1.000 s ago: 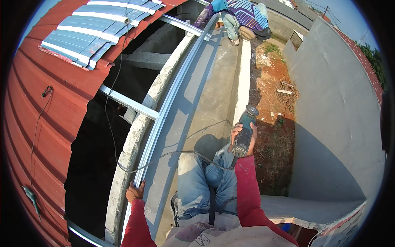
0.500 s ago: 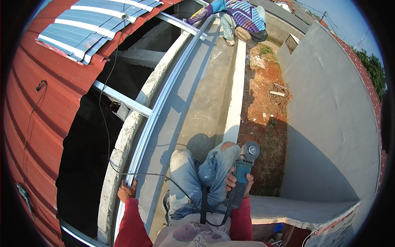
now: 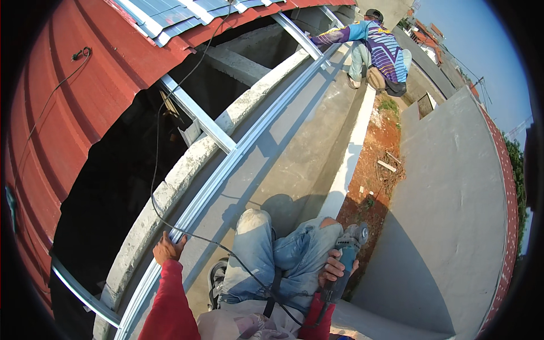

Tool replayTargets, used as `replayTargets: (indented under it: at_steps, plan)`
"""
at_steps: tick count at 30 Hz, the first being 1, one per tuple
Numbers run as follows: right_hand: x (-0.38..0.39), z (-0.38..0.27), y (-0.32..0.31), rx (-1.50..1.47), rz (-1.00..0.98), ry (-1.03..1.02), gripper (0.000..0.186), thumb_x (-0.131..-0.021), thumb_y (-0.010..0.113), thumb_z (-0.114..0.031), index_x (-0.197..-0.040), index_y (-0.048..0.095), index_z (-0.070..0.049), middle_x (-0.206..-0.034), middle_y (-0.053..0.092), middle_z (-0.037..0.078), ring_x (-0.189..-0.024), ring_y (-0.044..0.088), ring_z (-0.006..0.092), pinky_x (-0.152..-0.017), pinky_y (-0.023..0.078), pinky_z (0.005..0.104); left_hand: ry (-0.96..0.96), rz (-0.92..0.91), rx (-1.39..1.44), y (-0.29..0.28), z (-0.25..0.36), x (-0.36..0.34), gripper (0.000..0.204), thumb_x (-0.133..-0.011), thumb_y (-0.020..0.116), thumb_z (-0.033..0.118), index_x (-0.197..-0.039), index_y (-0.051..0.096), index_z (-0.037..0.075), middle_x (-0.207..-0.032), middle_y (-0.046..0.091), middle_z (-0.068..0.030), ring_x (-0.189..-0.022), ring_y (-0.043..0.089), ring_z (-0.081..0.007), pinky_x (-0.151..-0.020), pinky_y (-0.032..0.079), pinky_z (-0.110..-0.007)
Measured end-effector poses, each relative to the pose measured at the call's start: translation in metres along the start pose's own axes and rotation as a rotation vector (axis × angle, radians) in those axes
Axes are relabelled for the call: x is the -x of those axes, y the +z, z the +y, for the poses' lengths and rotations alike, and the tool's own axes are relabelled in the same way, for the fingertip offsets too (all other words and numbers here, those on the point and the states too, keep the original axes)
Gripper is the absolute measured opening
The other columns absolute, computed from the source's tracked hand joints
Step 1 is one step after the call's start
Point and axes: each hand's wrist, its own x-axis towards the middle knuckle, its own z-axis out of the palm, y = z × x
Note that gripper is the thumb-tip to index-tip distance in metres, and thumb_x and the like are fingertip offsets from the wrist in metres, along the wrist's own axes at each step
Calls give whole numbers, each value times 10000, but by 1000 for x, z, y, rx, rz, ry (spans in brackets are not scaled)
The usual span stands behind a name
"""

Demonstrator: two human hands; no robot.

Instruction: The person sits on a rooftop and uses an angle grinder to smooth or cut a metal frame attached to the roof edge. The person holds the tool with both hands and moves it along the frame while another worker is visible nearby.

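My left hand (image 3: 168, 249) grips the near part of a long silvery metal channel (image 3: 249, 140), its fingers bent over the edge. That channel runs away along the concrete gutter, beside a rough concrete ledge. In my right hand (image 3: 333, 268) is a blue-grey angle grinder (image 3: 344, 256), held by its body at my right knee. Its disc end (image 3: 358, 231) points away from me, apart from the metal. A black cord (image 3: 224, 247) runs from the grinder's side across my leg and over the channel, near my left hand.
A co-worker (image 3: 378, 54) crouches at the far end, one arm stretched to the metal frame. Cross channels (image 3: 198, 113) span a dark opening on the left. Red roofing sheets (image 3: 85, 102) lie beyond it. A grey wall (image 3: 436, 209) and a drop to red soil (image 3: 368, 175) are on the right.
The view has swung left, so the co-worker and wall appear further right. The grinder has turned, its disc now seen more edge-on. My left hand stays on the channel.
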Motion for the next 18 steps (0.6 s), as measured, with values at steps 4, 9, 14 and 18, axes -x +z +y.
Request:
replayTargets:
  at_steps: [4,9,14,18]
  plan:
    - [-1,-2,-1,-66,-30,-26,641,-867,654,-495,-1217,370,-40,-926,544,58,-817,607,169,-737,525,370,14,8,11,1,-3,0,732,-674,716,680,-1048,595,62,-938,707,-166,-854,690,-345,-744,546,-426]
    - [0,-5,4,-18,-2,-28,634,-870,644,-491,-1216,371,-35,-929,540,66,-824,606,181,-734,520,371,6,-40,-5,-1,5,2,760,-677,711,685,-1096,601,61,-954,707,-173,-871,691,-344,-750,547,-423]
    - [0,-6,1,74,43,-45,638,-872,623,-484,-1235,373,-22,-932,516,80,-822,572,194,-721,506,394,18,46,-36,-1,3,6,743,-689,705,684,-1077,617,56,-949,709,-177,-859,693,-352,-737,549,-426]
    - [2,-6,2,256,178,-53,642,-863,622,-478,-1237,395,-7,-923,490,82,-792,520,188,-718,494,396,8,18,-52,-3,4,6,724,-691,704,686,-1029,628,51,-909,709,-175,-845,691,-360,-726,549,-434]
